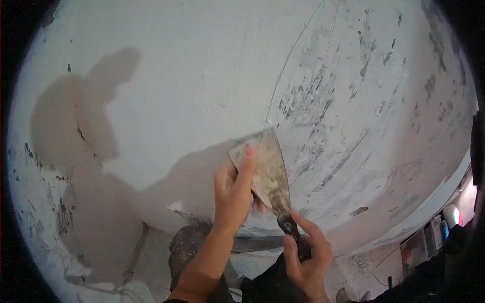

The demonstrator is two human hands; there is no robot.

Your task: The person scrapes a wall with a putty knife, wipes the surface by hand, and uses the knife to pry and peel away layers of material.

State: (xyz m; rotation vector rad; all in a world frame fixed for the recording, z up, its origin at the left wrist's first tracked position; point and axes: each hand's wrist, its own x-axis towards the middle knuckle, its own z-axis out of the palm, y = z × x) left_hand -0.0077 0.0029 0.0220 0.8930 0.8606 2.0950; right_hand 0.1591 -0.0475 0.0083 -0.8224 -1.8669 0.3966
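A wide putty knife [270, 169] with a dark handle and a metal blade smeared with pale filler is held in front of the wall. My right hand [310, 257] wraps round its handle, with the index finger stretched along the neck. My left hand [235, 194] pinches the blade from the left side, thumb flat on its face and the fingers mostly hidden behind it. The blade's broad edge points up towards the white wall [202, 76]. Just above its corner, a thin raised line runs up the wall.
Dark scuffed patches [316, 96] cover the wall's right side, with more marks at the far left. My shadow [76, 116] falls on the left part. Below are my knees in stained trousers [187, 247], the speckled floor [353, 267] and a box of items [419, 247] at lower right.
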